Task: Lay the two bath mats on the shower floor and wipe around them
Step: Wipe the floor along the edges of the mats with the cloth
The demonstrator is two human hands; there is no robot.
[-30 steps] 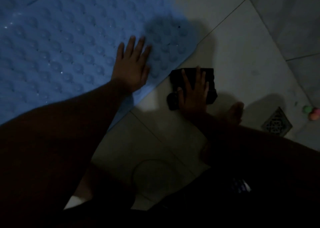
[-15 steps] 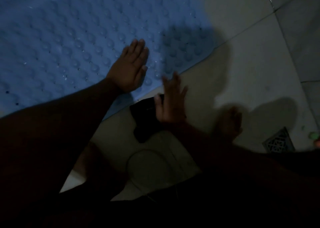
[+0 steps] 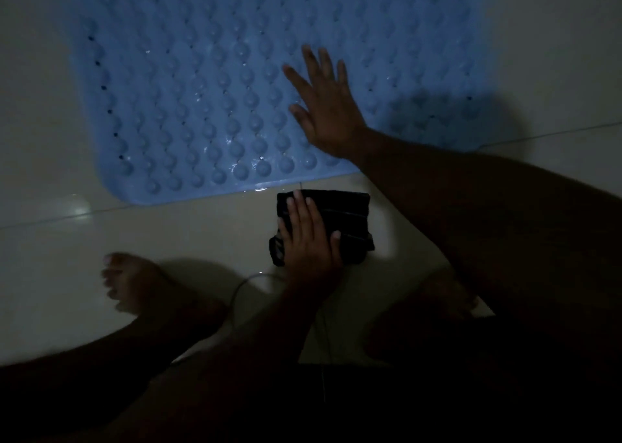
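Grip, left: the left hand [image 3: 307, 237] lies palm-down on a folded black cloth [image 3: 350, 215], fingers extended and close together, thumb set out to the side. It presses on the cloth and is not closed around it.

Grip, right: the right hand [image 3: 328, 113] rests flat on the blue bath mat [image 3: 202, 106], fingers spread, holding nothing.

The mat lies flat on the pale tiled shower floor [image 3: 67, 257], knobbed face upward, with small holes along its edges. The right hand sits near its near edge, right of centre. Only this one mat is in view.

The cloth lies on the tile just beside the mat's near edge, with a narrow gap between them. Wet glints show on the mat's surface and on the tile along that edge.

A bare foot [image 3: 131, 284] stands on the floor to the left of the cloth, well apart from it. Lighting is dim and the lower part of the view is in shadow.
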